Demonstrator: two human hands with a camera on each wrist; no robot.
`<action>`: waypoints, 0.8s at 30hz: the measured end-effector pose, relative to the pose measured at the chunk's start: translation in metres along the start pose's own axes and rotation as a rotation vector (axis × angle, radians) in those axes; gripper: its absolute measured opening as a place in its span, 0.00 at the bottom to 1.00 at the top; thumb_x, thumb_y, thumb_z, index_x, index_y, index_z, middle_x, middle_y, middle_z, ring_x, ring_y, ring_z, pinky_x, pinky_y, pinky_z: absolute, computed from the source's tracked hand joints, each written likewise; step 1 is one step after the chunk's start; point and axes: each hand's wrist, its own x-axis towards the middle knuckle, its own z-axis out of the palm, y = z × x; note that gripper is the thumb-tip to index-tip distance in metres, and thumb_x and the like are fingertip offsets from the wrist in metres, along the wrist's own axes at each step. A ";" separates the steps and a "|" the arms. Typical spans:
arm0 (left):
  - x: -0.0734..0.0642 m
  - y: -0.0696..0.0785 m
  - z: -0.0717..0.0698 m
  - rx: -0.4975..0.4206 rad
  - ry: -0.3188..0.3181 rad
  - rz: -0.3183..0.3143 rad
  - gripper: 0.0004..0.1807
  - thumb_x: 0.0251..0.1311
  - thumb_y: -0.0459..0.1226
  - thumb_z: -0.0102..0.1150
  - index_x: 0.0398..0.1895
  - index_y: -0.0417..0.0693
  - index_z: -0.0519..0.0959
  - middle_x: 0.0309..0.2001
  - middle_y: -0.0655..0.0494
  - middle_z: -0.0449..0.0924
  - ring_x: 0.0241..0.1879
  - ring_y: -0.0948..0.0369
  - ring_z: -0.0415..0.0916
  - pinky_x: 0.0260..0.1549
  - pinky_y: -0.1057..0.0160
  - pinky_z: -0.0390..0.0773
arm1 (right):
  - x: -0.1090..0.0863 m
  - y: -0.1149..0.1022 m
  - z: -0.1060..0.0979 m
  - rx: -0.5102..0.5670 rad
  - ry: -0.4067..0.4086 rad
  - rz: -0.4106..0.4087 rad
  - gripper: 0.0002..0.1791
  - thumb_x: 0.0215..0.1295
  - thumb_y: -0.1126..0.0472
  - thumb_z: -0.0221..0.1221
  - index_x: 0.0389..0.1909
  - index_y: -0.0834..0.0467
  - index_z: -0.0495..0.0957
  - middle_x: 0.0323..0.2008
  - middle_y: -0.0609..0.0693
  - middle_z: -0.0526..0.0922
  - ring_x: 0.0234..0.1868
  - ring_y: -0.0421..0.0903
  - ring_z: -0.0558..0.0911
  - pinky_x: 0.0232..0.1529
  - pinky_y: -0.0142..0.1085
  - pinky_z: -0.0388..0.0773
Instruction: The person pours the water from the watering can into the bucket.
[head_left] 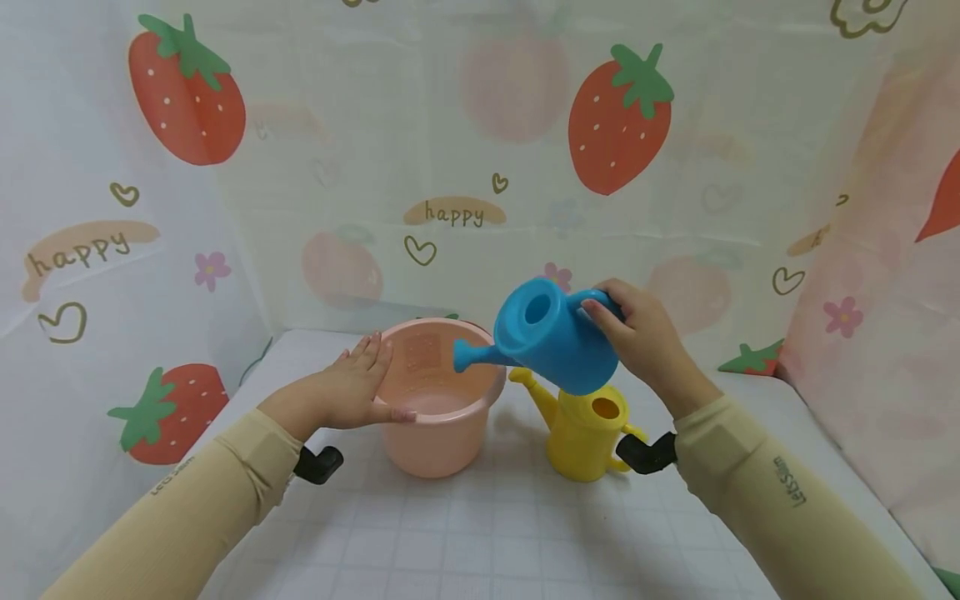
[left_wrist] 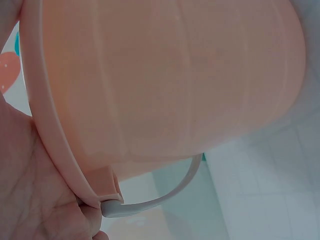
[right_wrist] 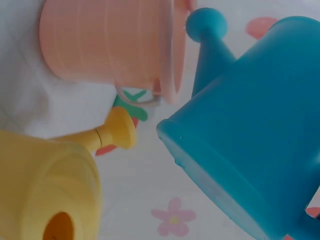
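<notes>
A pink bucket [head_left: 433, 442] stands upright with a pale handle [left_wrist: 160, 201] hanging at its side. My left hand [head_left: 348, 387] rests on the left of its rim, fingers straight and thumb along the front edge; the left wrist view has the palm against the rim. By its top handle my right hand [head_left: 637, 333] grips a blue watering can [head_left: 558, 337], tilted left in the air. Its spout reaches over the bucket's opening. Below and behind it, a yellow watering can [head_left: 581, 442] stands upright to the bucket's right. No water can be made out at the spout.
The table [head_left: 465, 542] has a white, faintly checked cover. A printed cloth [head_left: 360, 150] with strawberries, hearts and flowers hangs behind it and along both sides. In the right wrist view the yellow can's spout [right_wrist: 120, 127] points toward the bucket.
</notes>
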 end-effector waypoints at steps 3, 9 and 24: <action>0.000 0.001 -0.002 -0.004 -0.002 -0.001 0.68 0.41 0.76 0.40 0.69 0.32 0.37 0.70 0.34 0.28 0.69 0.43 0.26 0.64 0.42 0.38 | -0.003 0.001 0.002 0.016 0.014 0.023 0.21 0.67 0.45 0.48 0.44 0.59 0.73 0.39 0.55 0.79 0.41 0.53 0.77 0.47 0.54 0.74; -0.001 0.001 -0.003 -0.003 -0.005 0.004 0.67 0.42 0.76 0.40 0.69 0.31 0.37 0.70 0.34 0.28 0.69 0.43 0.26 0.64 0.42 0.38 | -0.007 0.004 0.006 0.051 0.046 0.084 0.20 0.67 0.44 0.47 0.42 0.58 0.73 0.34 0.54 0.76 0.38 0.51 0.73 0.45 0.51 0.74; 0.001 0.000 -0.003 -0.007 -0.006 0.004 0.67 0.42 0.76 0.40 0.69 0.32 0.37 0.70 0.34 0.28 0.69 0.43 0.26 0.64 0.42 0.38 | -0.025 0.014 0.015 0.198 0.113 0.175 0.25 0.67 0.42 0.46 0.41 0.62 0.72 0.32 0.56 0.71 0.39 0.50 0.70 0.41 0.46 0.72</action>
